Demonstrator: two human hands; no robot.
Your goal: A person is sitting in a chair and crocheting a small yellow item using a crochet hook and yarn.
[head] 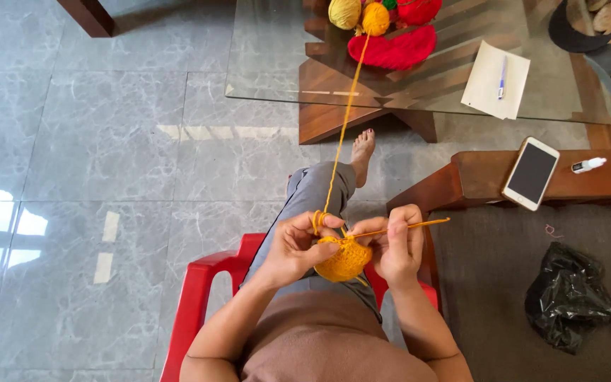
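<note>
My left hand (297,244) grips the edge of a small round orange crochet piece (345,260), with the orange yarn strand (342,127) looped over its forefinger. My right hand (396,244) pinches an orange crochet hook (408,226), whose tip is at the top edge of the piece and whose handle points right. The strand runs up from my left hand to an orange yarn ball (375,19) on the glass table (270,64). Both hands hover over my lap.
I sit on a red plastic chair (203,290), one leg crossed. A yellow yarn ball (344,13), red yarn (393,48), paper with a pen (495,79) lie on the table. A phone (530,173) rests on a wooden armrest, black bags (567,297) at right.
</note>
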